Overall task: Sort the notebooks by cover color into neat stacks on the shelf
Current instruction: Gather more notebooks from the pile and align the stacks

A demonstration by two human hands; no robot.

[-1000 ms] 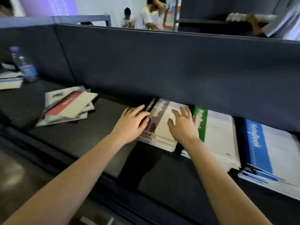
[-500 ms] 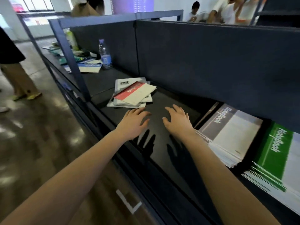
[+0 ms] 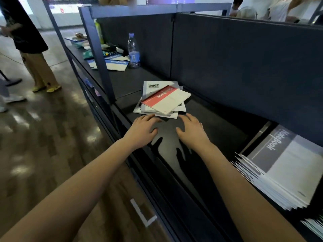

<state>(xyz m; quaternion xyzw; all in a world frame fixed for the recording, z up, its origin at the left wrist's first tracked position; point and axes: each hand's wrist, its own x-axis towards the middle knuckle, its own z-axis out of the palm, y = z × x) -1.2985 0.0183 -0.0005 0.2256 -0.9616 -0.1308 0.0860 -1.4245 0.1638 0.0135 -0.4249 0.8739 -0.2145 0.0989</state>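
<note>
A loose pile of notebooks lies on the dark shelf, topped by a red-and-white notebook lying askew. My left hand and my right hand hover palm down just in front of that pile, fingers spread, holding nothing. Their fingertips are close to the pile's near edge. At the right sits a fanned stack of grey-covered notebooks. The corner of another stack shows at the bottom right.
A water bottle stands further back, beside a blue notebook and clutter. An upright shelf post rises left of the pile. A dark back panel walls the shelf. A person stands in the aisle at left.
Both hands left the grey stack and moved left along the shelf to the loose pile. The view swung left with them, so the green and blue stacks went out of sight.
</note>
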